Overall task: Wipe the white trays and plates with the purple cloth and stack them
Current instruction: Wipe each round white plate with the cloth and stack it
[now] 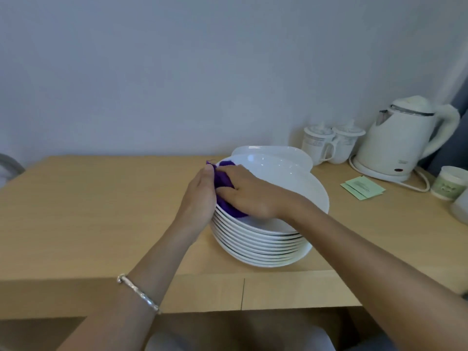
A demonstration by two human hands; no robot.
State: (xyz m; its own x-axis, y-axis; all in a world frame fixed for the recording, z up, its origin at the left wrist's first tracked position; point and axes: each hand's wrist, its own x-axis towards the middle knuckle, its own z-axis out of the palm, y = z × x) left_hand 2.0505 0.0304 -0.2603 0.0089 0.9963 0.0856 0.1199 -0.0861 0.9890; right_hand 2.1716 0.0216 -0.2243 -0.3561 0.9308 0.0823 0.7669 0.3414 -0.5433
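Note:
A tall stack of white plates [266, 245] stands on the wooden table [101, 211], right of centre. The top plate [291, 178] is wide and shallow. My right hand [249, 192] presses the purple cloth [224, 179] onto the left part of that top plate. My left hand [201, 196] cups the left rim of the stack, its fingers touching the cloth and the plate edge. Behind the stack lies a white tray [268, 150], partly hidden by the plates.
At the back right stand two white lidded mugs [329, 145], a white electric kettle [400, 138] with its cord, green sachets [362, 187] and a small jar [449, 182]. The table's front edge runs just below the stack.

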